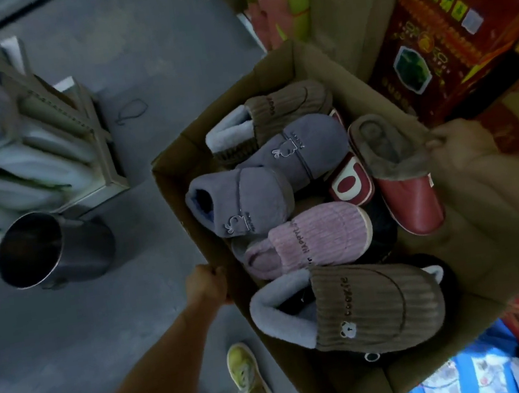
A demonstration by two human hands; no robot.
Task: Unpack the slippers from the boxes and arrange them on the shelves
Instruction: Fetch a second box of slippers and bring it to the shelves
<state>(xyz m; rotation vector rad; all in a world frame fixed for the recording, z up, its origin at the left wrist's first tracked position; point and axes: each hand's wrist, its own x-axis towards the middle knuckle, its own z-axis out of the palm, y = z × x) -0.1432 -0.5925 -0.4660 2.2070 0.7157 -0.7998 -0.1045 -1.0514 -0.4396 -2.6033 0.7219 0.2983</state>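
I have the cardboard box [486, 252] by 2 opposite rims: my left hand [208, 283] curls its fingers over the near-left edge, and my right hand [462, 143] pinches the far-right edge beside the red slipper [412, 199]. The slippers sit piled inside, with a brown ribbed one [375, 306] nearest me. I'd hold both grips level so the pile can't slide, steer wide of the steel pot [53, 246] and set the box down near the shelves [54, 124]
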